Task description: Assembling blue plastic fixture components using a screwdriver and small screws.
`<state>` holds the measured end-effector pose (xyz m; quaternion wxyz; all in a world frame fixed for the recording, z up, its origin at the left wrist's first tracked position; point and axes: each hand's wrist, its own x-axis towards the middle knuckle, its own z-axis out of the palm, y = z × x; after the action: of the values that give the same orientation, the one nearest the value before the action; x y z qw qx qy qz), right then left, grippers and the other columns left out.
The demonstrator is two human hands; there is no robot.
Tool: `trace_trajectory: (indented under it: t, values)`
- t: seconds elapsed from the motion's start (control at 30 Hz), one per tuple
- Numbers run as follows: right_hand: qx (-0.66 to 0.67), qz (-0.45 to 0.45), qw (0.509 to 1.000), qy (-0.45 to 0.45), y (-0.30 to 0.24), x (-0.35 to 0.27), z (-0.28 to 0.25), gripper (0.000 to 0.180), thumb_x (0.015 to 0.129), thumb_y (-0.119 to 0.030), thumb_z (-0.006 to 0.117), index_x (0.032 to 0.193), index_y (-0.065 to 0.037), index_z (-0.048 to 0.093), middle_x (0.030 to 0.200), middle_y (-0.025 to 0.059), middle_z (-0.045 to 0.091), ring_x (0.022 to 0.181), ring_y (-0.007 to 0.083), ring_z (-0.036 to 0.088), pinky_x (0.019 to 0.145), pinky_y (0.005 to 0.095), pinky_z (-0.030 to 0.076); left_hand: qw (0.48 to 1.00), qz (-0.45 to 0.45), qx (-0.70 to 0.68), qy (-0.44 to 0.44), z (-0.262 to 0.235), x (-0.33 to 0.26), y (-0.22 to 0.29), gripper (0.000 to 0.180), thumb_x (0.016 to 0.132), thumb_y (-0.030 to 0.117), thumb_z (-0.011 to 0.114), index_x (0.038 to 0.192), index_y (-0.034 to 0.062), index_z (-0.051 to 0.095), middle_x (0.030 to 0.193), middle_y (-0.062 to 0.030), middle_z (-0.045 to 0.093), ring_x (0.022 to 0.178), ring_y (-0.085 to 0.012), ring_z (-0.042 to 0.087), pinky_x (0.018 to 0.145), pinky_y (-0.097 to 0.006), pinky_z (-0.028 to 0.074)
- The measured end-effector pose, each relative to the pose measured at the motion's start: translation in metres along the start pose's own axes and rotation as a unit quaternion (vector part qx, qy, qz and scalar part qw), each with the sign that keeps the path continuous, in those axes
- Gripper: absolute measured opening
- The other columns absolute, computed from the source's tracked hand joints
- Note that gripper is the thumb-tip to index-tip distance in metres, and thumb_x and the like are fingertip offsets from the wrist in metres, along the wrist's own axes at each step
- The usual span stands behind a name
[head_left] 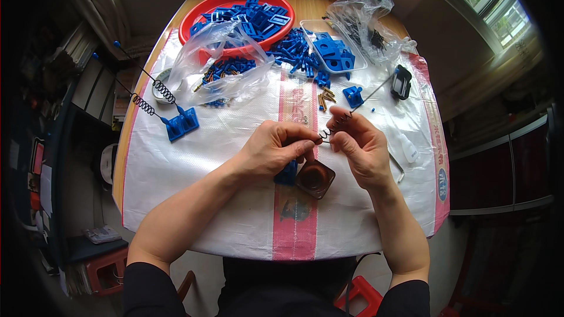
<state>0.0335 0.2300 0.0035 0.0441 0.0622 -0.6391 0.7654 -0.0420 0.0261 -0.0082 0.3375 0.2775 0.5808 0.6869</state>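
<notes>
A black coiled spring wire (326, 134) spans the gap between my hands, and its straight end rises toward the upper right. My left hand (271, 148) pinches the lower end of the wire between thumb and fingers. Around the coil, the curled fingers and thumb of my right hand (363, 148) hold it. Just below my left fingers lie a brown square piece with a round hollow (315, 179) and a blue part (286, 174), partly hidden by that hand. Beyond my right hand sits a small blue bracket (353, 97), beside several brass-coloured pins (325, 99).
At the back, a red basin (288, 16) holds blue parts, near a clear plastic tray (363, 66) and plastic bags (364, 9). Blue bases with coiled wires (183, 124) stand at the left. A black case (402, 82), a hex key (400, 171) and a white bottle (408, 148) lie right.
</notes>
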Motion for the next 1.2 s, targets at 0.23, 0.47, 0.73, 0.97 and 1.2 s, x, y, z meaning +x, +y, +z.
trace_trajectory:
  t: [0.23, 0.47, 0.73, 0.97, 1.2]
  values:
    - [0.003, -0.046, 0.997, 0.061, 0.001, 0.002, -0.001, 0.020, 0.097, -0.013, 0.059, 0.112, -0.001, 0.057, 0.106, 0.0118, 0.066, 0.086, 0.0130, 0.064, 0.072, 0.0247, 0.051, 0.988, 0.089, -0.021, 0.124, -0.007, 0.006, -0.006, 0.027, 0.099, 0.015, 0.053, 0.123, 0.0023, 0.058, 0.092, -0.0040, 0.066, 0.076, -0.0048, 0.057, 0.058, -0.017, 0.041]
    - [0.066, -0.076, 0.981, 0.168, 0.004, 0.006, -0.006, 0.019, 0.103, -0.019, 0.048, 0.115, -0.005, 0.047, 0.102, 0.0193, 0.067, 0.078, 0.0189, 0.068, 0.065, 0.0279, 0.054, 0.964, 0.136, -0.059, 0.222, -0.002, 0.001, 0.012, 0.019, 0.095, 0.006, 0.050, 0.113, 0.0031, 0.057, 0.081, 0.0016, 0.054, 0.062, -0.0021, 0.042, 0.050, -0.017, 0.031]
    - [0.092, -0.103, 0.965, 0.224, 0.005, 0.008, -0.011, 0.022, 0.104, -0.022, 0.043, 0.119, -0.007, 0.040, 0.095, 0.0177, 0.065, 0.075, 0.0218, 0.068, 0.064, 0.0319, 0.056, 0.940, 0.224, -0.075, 0.247, -0.002, -0.015, 0.067, 0.021, 0.092, 0.000, 0.049, 0.111, 0.0022, 0.059, 0.086, -0.0035, 0.058, 0.063, -0.0050, 0.047, 0.049, -0.017, 0.033]
    - [0.107, -0.099, 0.963, 0.227, 0.005, 0.008, -0.012, 0.023, 0.104, -0.021, 0.043, 0.121, -0.007, 0.035, 0.096, 0.0197, 0.064, 0.078, 0.0245, 0.069, 0.068, 0.0346, 0.058, 0.981, 0.106, 0.144, 0.074, -0.014, -0.028, 0.106, 0.038, 0.078, -0.005, 0.047, 0.114, -0.0011, 0.060, 0.091, -0.0061, 0.062, 0.073, -0.0090, 0.057, 0.059, -0.021, 0.045]
    - [0.101, -0.090, 0.966, 0.223, 0.006, 0.010, -0.008, 0.025, 0.103, -0.019, 0.046, 0.122, -0.007, 0.037, 0.096, 0.0182, 0.065, 0.080, 0.0235, 0.068, 0.070, 0.0342, 0.058, 0.923, 0.001, 0.380, -0.054, -0.022, -0.044, 0.053, 0.052, 0.076, 0.006, 0.075, 0.124, 0.0066, 0.056, 0.100, -0.0063, 0.061, 0.087, -0.0146, 0.060, 0.069, -0.027, 0.050]
